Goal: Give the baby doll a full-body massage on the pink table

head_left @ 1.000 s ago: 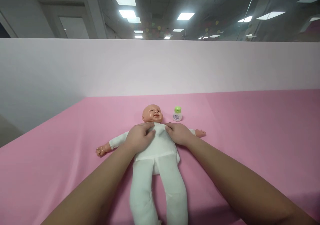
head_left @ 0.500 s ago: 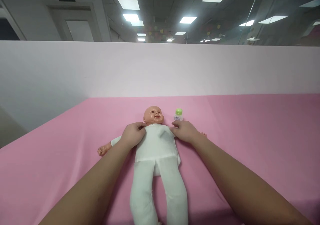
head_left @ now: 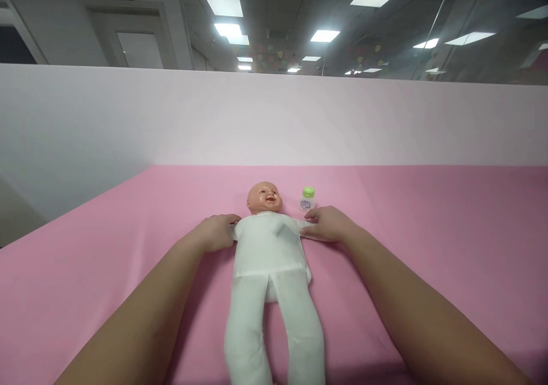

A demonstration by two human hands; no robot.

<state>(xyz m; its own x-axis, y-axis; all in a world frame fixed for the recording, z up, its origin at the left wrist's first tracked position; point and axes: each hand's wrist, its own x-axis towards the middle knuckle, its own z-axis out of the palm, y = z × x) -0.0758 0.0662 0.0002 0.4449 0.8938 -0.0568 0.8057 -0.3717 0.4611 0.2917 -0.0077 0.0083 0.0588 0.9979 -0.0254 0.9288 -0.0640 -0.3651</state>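
A baby doll with a bare plastic head and a white cloth body lies on its back, head at the far end. My left hand is wrapped round the doll's upper arm on the left of the picture, near the shoulder. On the other side, my right hand grips the doll's other upper arm with thumb and fingers. Both of the doll's forearms and hands are hidden behind my own hands and arms. Just beyond my right fingers stands a small clear bottle with a green cap and a printed label.
A pink sheet covers the surface under the doll. Behind it rises a low white wall, with glass and reflected ceiling lights above. A door shows at the back left.
My hands have moved outward from the doll's shoulders onto its upper arms, left hand leftward and right hand rightward. More of the bottle now shows. The doll lies as before.
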